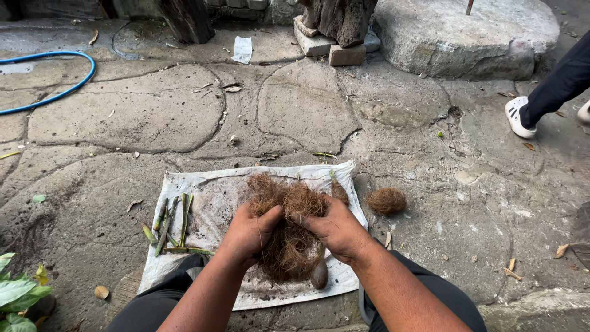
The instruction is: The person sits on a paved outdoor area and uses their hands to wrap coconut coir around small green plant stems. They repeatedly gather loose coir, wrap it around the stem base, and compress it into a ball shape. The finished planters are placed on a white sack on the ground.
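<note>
- Best handled with both grips close together on the fibre, pulling apart gently, low over the cloth so loose strands land there.
- Left hand [249,232]: fingers curled shut, clutching the left side of a brown coconut fibre clump [289,230].
- Right hand [335,229]: fingers likewise closed tight, gripping the clump's right side, thumbs nearly touching.
- Fibre clump held between both hands, just above a dirty white cloth [215,197] spread on stone paving [123,117].
- Cut green stems [169,224] lying on the cloth, left of the hands.
- Small fibre ball [386,200] on the paving, just right of the cloth.
- Dark smooth object [319,275], kind unclear, under the clump on the cloth.
- Blue hose [67,77] far left; green leaves [15,292] at lower left.
- Another person's leg and white shoe [517,117] at upper right, well apart.
</note>
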